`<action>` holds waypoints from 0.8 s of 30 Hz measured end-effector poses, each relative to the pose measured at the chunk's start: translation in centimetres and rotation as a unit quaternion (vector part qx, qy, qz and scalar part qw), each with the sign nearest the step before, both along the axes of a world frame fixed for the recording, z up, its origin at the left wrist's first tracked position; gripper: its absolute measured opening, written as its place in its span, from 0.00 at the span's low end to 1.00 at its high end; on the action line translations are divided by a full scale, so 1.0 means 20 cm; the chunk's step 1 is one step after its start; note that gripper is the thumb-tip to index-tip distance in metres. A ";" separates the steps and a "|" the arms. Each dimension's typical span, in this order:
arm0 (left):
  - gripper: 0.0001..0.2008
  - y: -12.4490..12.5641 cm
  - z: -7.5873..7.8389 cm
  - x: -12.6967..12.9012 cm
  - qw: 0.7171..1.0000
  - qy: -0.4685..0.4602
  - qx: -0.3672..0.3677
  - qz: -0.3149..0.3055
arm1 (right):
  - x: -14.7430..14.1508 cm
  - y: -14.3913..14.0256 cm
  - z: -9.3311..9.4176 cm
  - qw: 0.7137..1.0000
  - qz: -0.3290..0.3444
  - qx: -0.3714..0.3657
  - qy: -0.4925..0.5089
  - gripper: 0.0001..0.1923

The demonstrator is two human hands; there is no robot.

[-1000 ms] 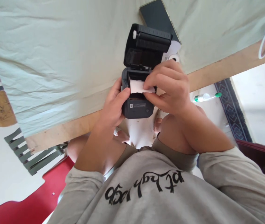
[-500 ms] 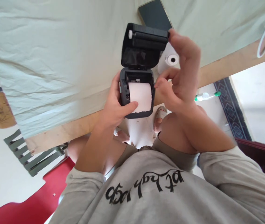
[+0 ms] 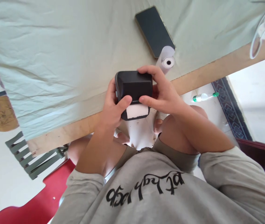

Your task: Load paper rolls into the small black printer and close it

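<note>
there, closed black printer with paper strip protruding, both hands' fingers clasped around it

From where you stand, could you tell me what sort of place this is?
Probably a home room used as a makeshift desk: a cloth-covered table, a patterned rug on the floor, a phone and a spare paper roll beside the printer.

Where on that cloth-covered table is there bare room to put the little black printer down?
The widest bare stretch of the pale cloth lies to the left of the phone and beyond the left hand. A smaller patch lies between the phone and the clear plastic at the right. It is crowded where phone, paper roll, right hand and printer meet.
</note>
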State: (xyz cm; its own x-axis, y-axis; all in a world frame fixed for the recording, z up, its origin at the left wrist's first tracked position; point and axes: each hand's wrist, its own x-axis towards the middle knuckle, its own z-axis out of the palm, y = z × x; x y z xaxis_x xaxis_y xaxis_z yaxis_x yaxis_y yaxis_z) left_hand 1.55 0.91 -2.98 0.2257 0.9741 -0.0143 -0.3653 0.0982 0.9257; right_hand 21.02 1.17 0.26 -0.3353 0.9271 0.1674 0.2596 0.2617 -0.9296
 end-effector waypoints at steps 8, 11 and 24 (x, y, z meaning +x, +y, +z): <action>0.23 -0.01 0.03 0.01 0.999 -0.021 -0.029 -0.005 | 0.00 0.03 -0.01 0.994 0.048 -0.087 0.052 0.42; 0.21 0.00 0.07 0.03 0.997 -0.054 -0.062 0.006 | 0.00 0.04 -0.03 0.993 0.054 -0.094 0.044 0.42; 0.13 0.00 0.11 0.05 0.991 -0.074 -0.091 0.066 | 0.02 -0.02 0.02 1.000 0.009 0.015 -0.020 0.38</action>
